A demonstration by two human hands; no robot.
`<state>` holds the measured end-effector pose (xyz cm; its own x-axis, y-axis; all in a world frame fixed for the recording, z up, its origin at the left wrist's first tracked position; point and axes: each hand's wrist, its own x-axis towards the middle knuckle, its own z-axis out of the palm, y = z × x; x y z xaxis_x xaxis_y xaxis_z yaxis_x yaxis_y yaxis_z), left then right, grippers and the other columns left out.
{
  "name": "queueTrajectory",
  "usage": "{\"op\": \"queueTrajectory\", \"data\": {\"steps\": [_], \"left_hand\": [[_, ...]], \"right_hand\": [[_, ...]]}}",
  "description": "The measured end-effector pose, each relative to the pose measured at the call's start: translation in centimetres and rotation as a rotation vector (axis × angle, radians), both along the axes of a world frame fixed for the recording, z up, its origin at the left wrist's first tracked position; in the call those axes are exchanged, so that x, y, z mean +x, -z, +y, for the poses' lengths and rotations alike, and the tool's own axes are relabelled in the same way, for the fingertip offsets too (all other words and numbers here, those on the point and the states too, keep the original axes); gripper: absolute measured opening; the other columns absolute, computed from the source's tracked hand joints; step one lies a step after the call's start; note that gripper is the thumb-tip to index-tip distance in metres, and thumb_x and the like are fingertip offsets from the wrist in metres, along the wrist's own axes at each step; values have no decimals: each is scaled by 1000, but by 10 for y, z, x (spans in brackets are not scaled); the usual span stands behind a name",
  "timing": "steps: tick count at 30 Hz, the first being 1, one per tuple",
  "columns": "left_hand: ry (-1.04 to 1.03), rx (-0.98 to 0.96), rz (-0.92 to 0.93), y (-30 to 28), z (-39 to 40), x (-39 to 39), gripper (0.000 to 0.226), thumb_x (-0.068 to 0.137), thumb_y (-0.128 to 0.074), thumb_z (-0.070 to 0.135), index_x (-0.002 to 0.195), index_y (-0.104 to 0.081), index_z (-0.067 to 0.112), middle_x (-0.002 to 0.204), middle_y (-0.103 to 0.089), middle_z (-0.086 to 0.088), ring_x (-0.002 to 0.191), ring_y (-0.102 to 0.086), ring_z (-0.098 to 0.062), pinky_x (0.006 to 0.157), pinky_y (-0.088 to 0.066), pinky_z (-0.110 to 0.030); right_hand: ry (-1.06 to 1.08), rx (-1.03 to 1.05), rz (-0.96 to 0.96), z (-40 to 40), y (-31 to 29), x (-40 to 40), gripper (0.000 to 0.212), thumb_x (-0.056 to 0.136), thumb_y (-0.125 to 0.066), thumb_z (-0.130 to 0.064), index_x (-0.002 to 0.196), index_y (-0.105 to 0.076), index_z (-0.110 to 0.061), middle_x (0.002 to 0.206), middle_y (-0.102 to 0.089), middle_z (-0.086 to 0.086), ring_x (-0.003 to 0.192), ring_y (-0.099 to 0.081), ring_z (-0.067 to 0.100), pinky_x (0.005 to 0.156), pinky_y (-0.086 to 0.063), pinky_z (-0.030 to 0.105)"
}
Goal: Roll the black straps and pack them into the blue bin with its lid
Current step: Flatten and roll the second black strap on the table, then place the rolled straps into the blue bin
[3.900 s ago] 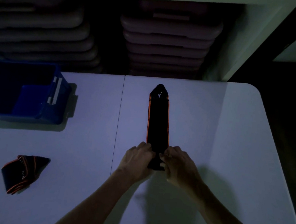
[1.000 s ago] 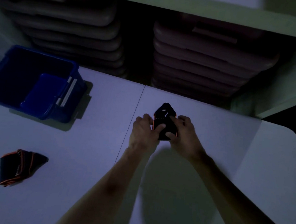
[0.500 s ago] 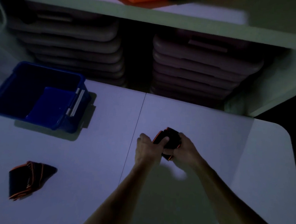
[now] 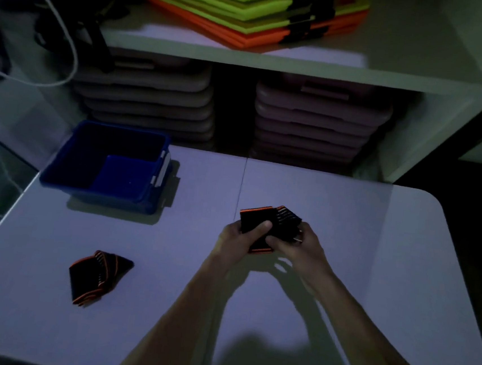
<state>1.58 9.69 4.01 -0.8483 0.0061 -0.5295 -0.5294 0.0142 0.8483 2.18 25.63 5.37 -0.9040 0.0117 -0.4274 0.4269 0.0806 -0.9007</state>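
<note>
Rolling step basically done: left hand [image 4: 236, 236] and right hand [image 4: 298, 248] both in closed grip on rolled strap [image 4: 268, 224]. Next, probably into blue bin [image 4: 68, 162].

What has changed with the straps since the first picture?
The long strap that lay flat is now rolled up and lifted off the table, held by left hand and right hand. The other strap and blue bin stayed put.
</note>
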Motion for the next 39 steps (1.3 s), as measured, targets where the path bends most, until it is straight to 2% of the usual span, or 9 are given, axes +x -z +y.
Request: {"op": "queueTrajectory", "data": {"steps": [4,9,12,18,23,27,32,36,39], "left_hand": [[-26,35,67,-16,-34,25,47,73,-79,46,106,-74,14,101,-77,-10,97,-73,-27,91,-56,-50],[-15,-41,88,-40,-69,48,40,90,-66,37,120,-66,10,108,-74,-12,99,-72,-25,86,-59,-39],[-64,-75,43,-52,-94,52,36,93,-62,24,123,-59,6,112,-70,-14,96,-69,-26,76,-56,-34],[-143,-359,124,-56,-173,43,61,71,-69,47,119,-59,11,110,-69,-8,99,-68,-23,90,-55,-47],[-163,-475,136,-60,-255,-2,60,64,-69,53,110,-66,16,99,-73,-3,91,-70,-20,85,-57,-45],[-87,-515,129,-56,-303,-52,48,72,-76,46,106,-66,14,96,-72,-3,89,-69,-20,85,-57,-39],[13,-548,74,-37,-331,-103,29,74,-80,37,74,-55,22,70,-61,1,69,-61,-18,67,-50,-30],[193,-569,-45,-15,-339,-130,42,60,-78,47,81,-69,11,82,-73,-7,78,-69,-23,69,-55,-32],[349,-635,-130,3,-340,-139,55,61,-74,48,97,-68,7,91,-69,-8,88,-67,-25,67,-47,-29]], "right_hand": [[-91,-46,3,-18,-20,11,70,73,-86,-15,129,-42,-22,114,-65,2,101,-67,13,80,-54,25],[-176,125,106,-57,-36,28,53,76,-83,-25,123,-58,-21,112,-67,-3,103,-65,12,93,-55,37],[-218,200,143,-86,-42,34,47,81,-78,-26,123,-59,-18,111,-69,0,100,-66,13,88,-55,34],[-285,316,278,-176,-52,17,36,83,-75,-23,116,-61,-21,101,-66,-4,94,-65,15,77,-50,23],[-342,233,270,-252,-57,-17,40,89,-65,-38,124,-62,-19,112,-68,3,100,-66,18,90,-54,37],[-332,234,236,-295,-51,-57,35,95,-59,-33,126,-60,-18,115,-69,6,102,-66,20,92,-53,41],[-465,603,227,-333,-34,-100,32,96,-55,-31,122,-51,-11,105,-64,8,91,-61,25,76,-47,32],[-664,1066,350,-346,-15,-118,38,95,-50,-34,123,-42,-10,109,-64,15,110,-55,34,107,-27,48],[-869,1269,320,-347,-8,-126,41,94,-50,-35,124,-45,-8,110,-62,14,120,-47,32,115,-7,59]]}}
